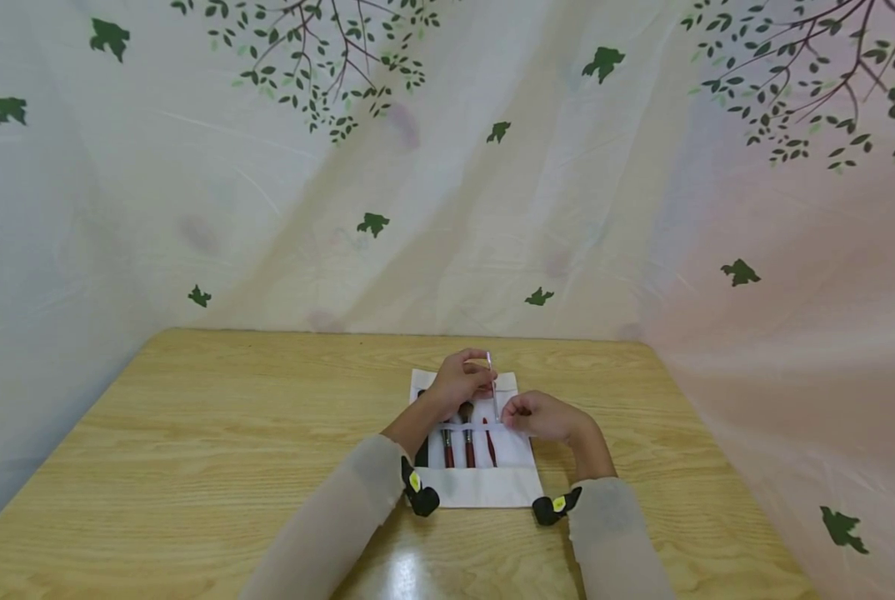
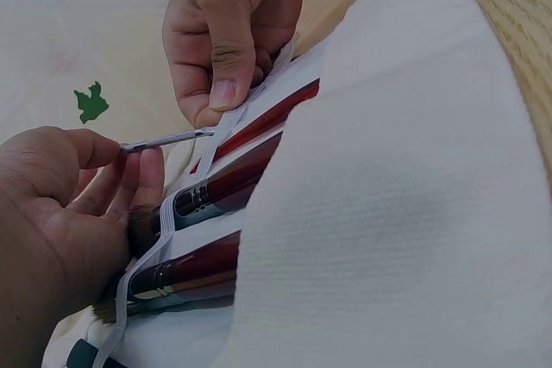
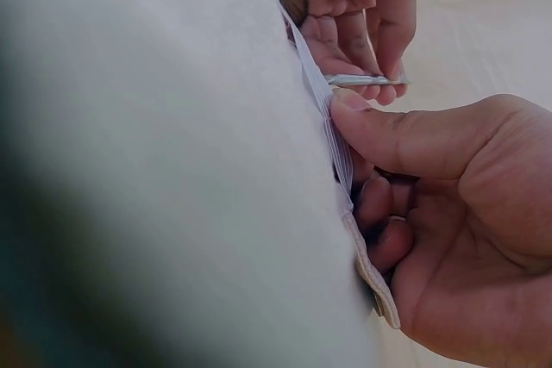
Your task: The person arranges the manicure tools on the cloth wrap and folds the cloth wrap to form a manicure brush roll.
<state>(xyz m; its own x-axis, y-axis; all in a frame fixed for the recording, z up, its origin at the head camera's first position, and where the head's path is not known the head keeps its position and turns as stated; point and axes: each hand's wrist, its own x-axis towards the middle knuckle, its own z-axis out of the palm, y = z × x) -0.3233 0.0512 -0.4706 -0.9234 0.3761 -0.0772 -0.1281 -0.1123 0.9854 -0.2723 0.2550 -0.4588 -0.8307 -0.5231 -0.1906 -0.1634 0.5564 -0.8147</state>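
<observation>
A white cloth brush roll lies spread on the table, with an elastic band running across it. Between thumb and fingers, my left hand pinches a slim silvery metal tool, its thin end right at the band. My right hand grips the band near the roll's right edge, thumb on top and other fingers curled beneath. Under the band sit two dark-red-handled brushes, one brush beside another brush, and a slender red tool. Their lower ends go into the roll's pocket.
The wooden table extends around the roll on both sides. A dark item sits at the roll's left side, partly behind the left arm. Behind the table hangs a pale curtain with green leaf prints.
</observation>
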